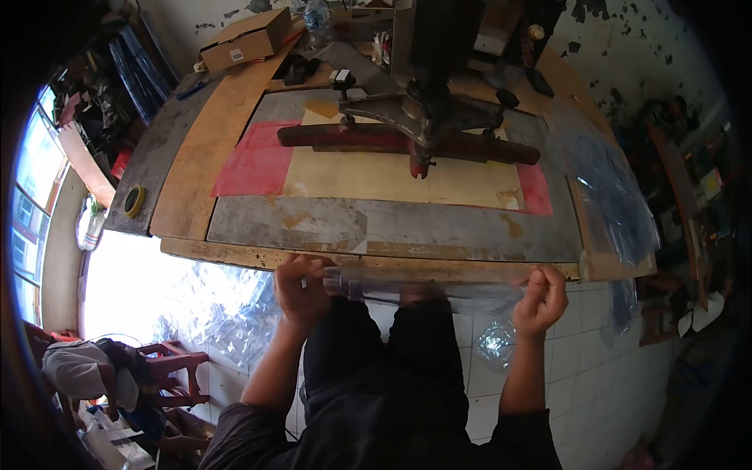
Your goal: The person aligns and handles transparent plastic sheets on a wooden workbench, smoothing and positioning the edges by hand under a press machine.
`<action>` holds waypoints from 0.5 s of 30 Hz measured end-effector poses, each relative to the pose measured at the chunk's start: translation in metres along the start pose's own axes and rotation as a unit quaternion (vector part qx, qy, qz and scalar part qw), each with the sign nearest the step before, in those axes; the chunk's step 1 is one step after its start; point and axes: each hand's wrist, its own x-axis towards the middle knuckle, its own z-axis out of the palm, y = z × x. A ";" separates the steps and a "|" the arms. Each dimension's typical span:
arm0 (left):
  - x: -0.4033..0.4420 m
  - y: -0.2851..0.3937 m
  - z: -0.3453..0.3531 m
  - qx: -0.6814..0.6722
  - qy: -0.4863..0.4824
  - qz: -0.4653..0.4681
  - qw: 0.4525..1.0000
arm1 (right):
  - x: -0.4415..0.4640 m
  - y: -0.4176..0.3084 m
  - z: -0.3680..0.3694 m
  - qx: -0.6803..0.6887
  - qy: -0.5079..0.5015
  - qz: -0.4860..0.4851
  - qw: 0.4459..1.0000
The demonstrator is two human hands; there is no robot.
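A strip of clear plastic film (423, 287) is stretched between my two hands, just in front of the table's near edge. My left hand (301, 288) is closed on its left end, and my right hand (542, 298) pinches the right end. Beyond them stands a press machine (427, 117) with a long dark-red bar over the table. Under that bar lies a pale yellow sheet (392, 178), with pink-red sheets (254, 160) showing at its sides, on a grey metal plate (305, 227).
Clear plastic sheets (607, 204) lie on the table's right side. A cardboard box (247, 39) sits at the back left, and a tape roll (135, 201) on the left edge. Plastic scraps (223, 313) cover the floor at left. Another person (86, 372) is at lower left near a red stool (176, 368).
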 end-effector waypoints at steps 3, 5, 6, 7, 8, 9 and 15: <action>0.044 0.031 -0.016 -0.085 -0.040 -0.166 0.982 | 0.035 -0.025 -0.008 0.059 -0.006 0.097 0.993; 0.078 0.049 -0.022 -0.182 -0.071 -0.290 0.937 | 0.056 -0.025 -0.006 0.101 -0.051 0.206 0.972; 0.088 0.053 -0.024 -0.197 -0.094 -0.317 0.923 | 0.061 -0.020 -0.003 0.107 -0.053 0.203 0.972; 0.095 0.054 -0.025 -0.212 -0.117 -0.343 0.908 | 0.065 -0.012 0.000 0.137 -0.060 0.217 0.965; 0.099 0.053 -0.024 -0.209 -0.112 -0.341 0.910 | 0.070 -0.010 0.005 0.166 -0.066 0.230 0.957; 0.100 0.051 -0.021 -0.237 -0.108 -0.342 0.903 | 0.074 -0.014 0.007 0.167 -0.065 0.239 0.954; 0.108 0.051 -0.026 -0.266 -0.115 -0.361 0.886 | 0.081 -0.006 0.011 0.194 -0.083 0.258 0.943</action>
